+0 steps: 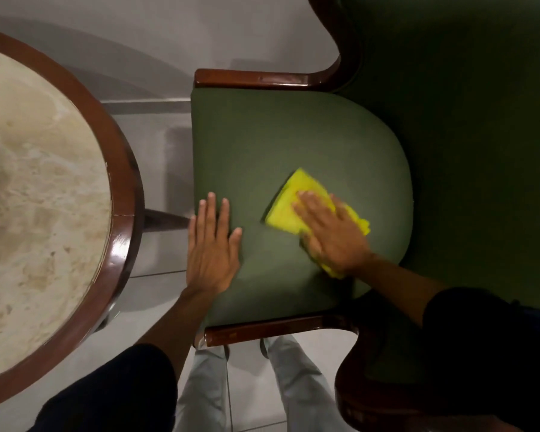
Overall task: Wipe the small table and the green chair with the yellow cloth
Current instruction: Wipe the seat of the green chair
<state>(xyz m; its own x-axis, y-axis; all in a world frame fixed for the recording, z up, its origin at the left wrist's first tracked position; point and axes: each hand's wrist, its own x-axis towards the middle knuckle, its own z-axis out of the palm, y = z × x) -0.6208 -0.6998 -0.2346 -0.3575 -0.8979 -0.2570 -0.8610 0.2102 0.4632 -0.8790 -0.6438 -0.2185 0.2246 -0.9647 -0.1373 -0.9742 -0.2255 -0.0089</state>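
The green chair (278, 135) fills the middle and right of the head view, with a padded green seat and dark polished wooden arms. A folded yellow cloth (289, 204) lies flat on the seat, right of centre. My right hand (331, 232) presses down on the cloth with fingers spread, covering its right half. My left hand (212, 244) rests flat on the seat's left front edge, fingers apart, holding nothing. The small round table (44, 198), with a beige marble top and a brown wooden rim, stands at the left.
Pale floor tiles (156, 145) show in the narrow gap between table and chair. The chair's near wooden arm (278, 330) runs just above my legs in light trousers (206, 388). The chair's dark green backrest (480, 120) rises at the right.
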